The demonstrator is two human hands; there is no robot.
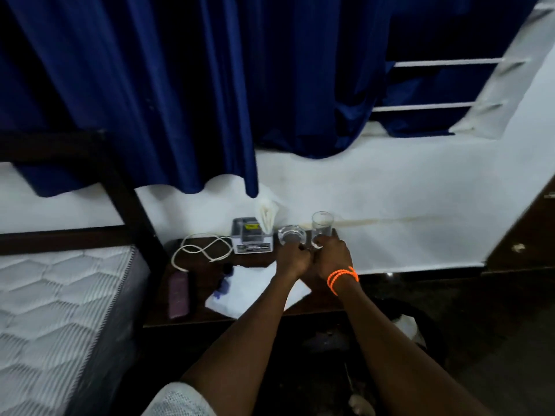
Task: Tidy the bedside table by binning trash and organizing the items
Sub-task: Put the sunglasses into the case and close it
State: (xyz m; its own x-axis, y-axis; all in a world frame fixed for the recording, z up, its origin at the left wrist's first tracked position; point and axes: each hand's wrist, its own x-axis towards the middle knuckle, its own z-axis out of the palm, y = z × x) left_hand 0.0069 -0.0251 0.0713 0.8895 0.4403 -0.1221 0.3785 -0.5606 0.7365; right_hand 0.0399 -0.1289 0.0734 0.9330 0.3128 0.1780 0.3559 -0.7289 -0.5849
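At the tabletop's (264, 313) back edge, a bowl (292, 234) is gripped by the left hand (292, 259) and a glass (322, 225) by the right hand (332, 255).

The glass (322, 226) base is hidden by the right hand (332, 256); the box (252, 240) label is blurred.

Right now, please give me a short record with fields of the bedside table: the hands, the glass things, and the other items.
left hand: holds the low glass dish
right hand: holds the tall glass near its base
place: back right part of the bedside table
tissue box: back, left of the dish
white cable: coiled, back left
white paper: lies flat, front middle
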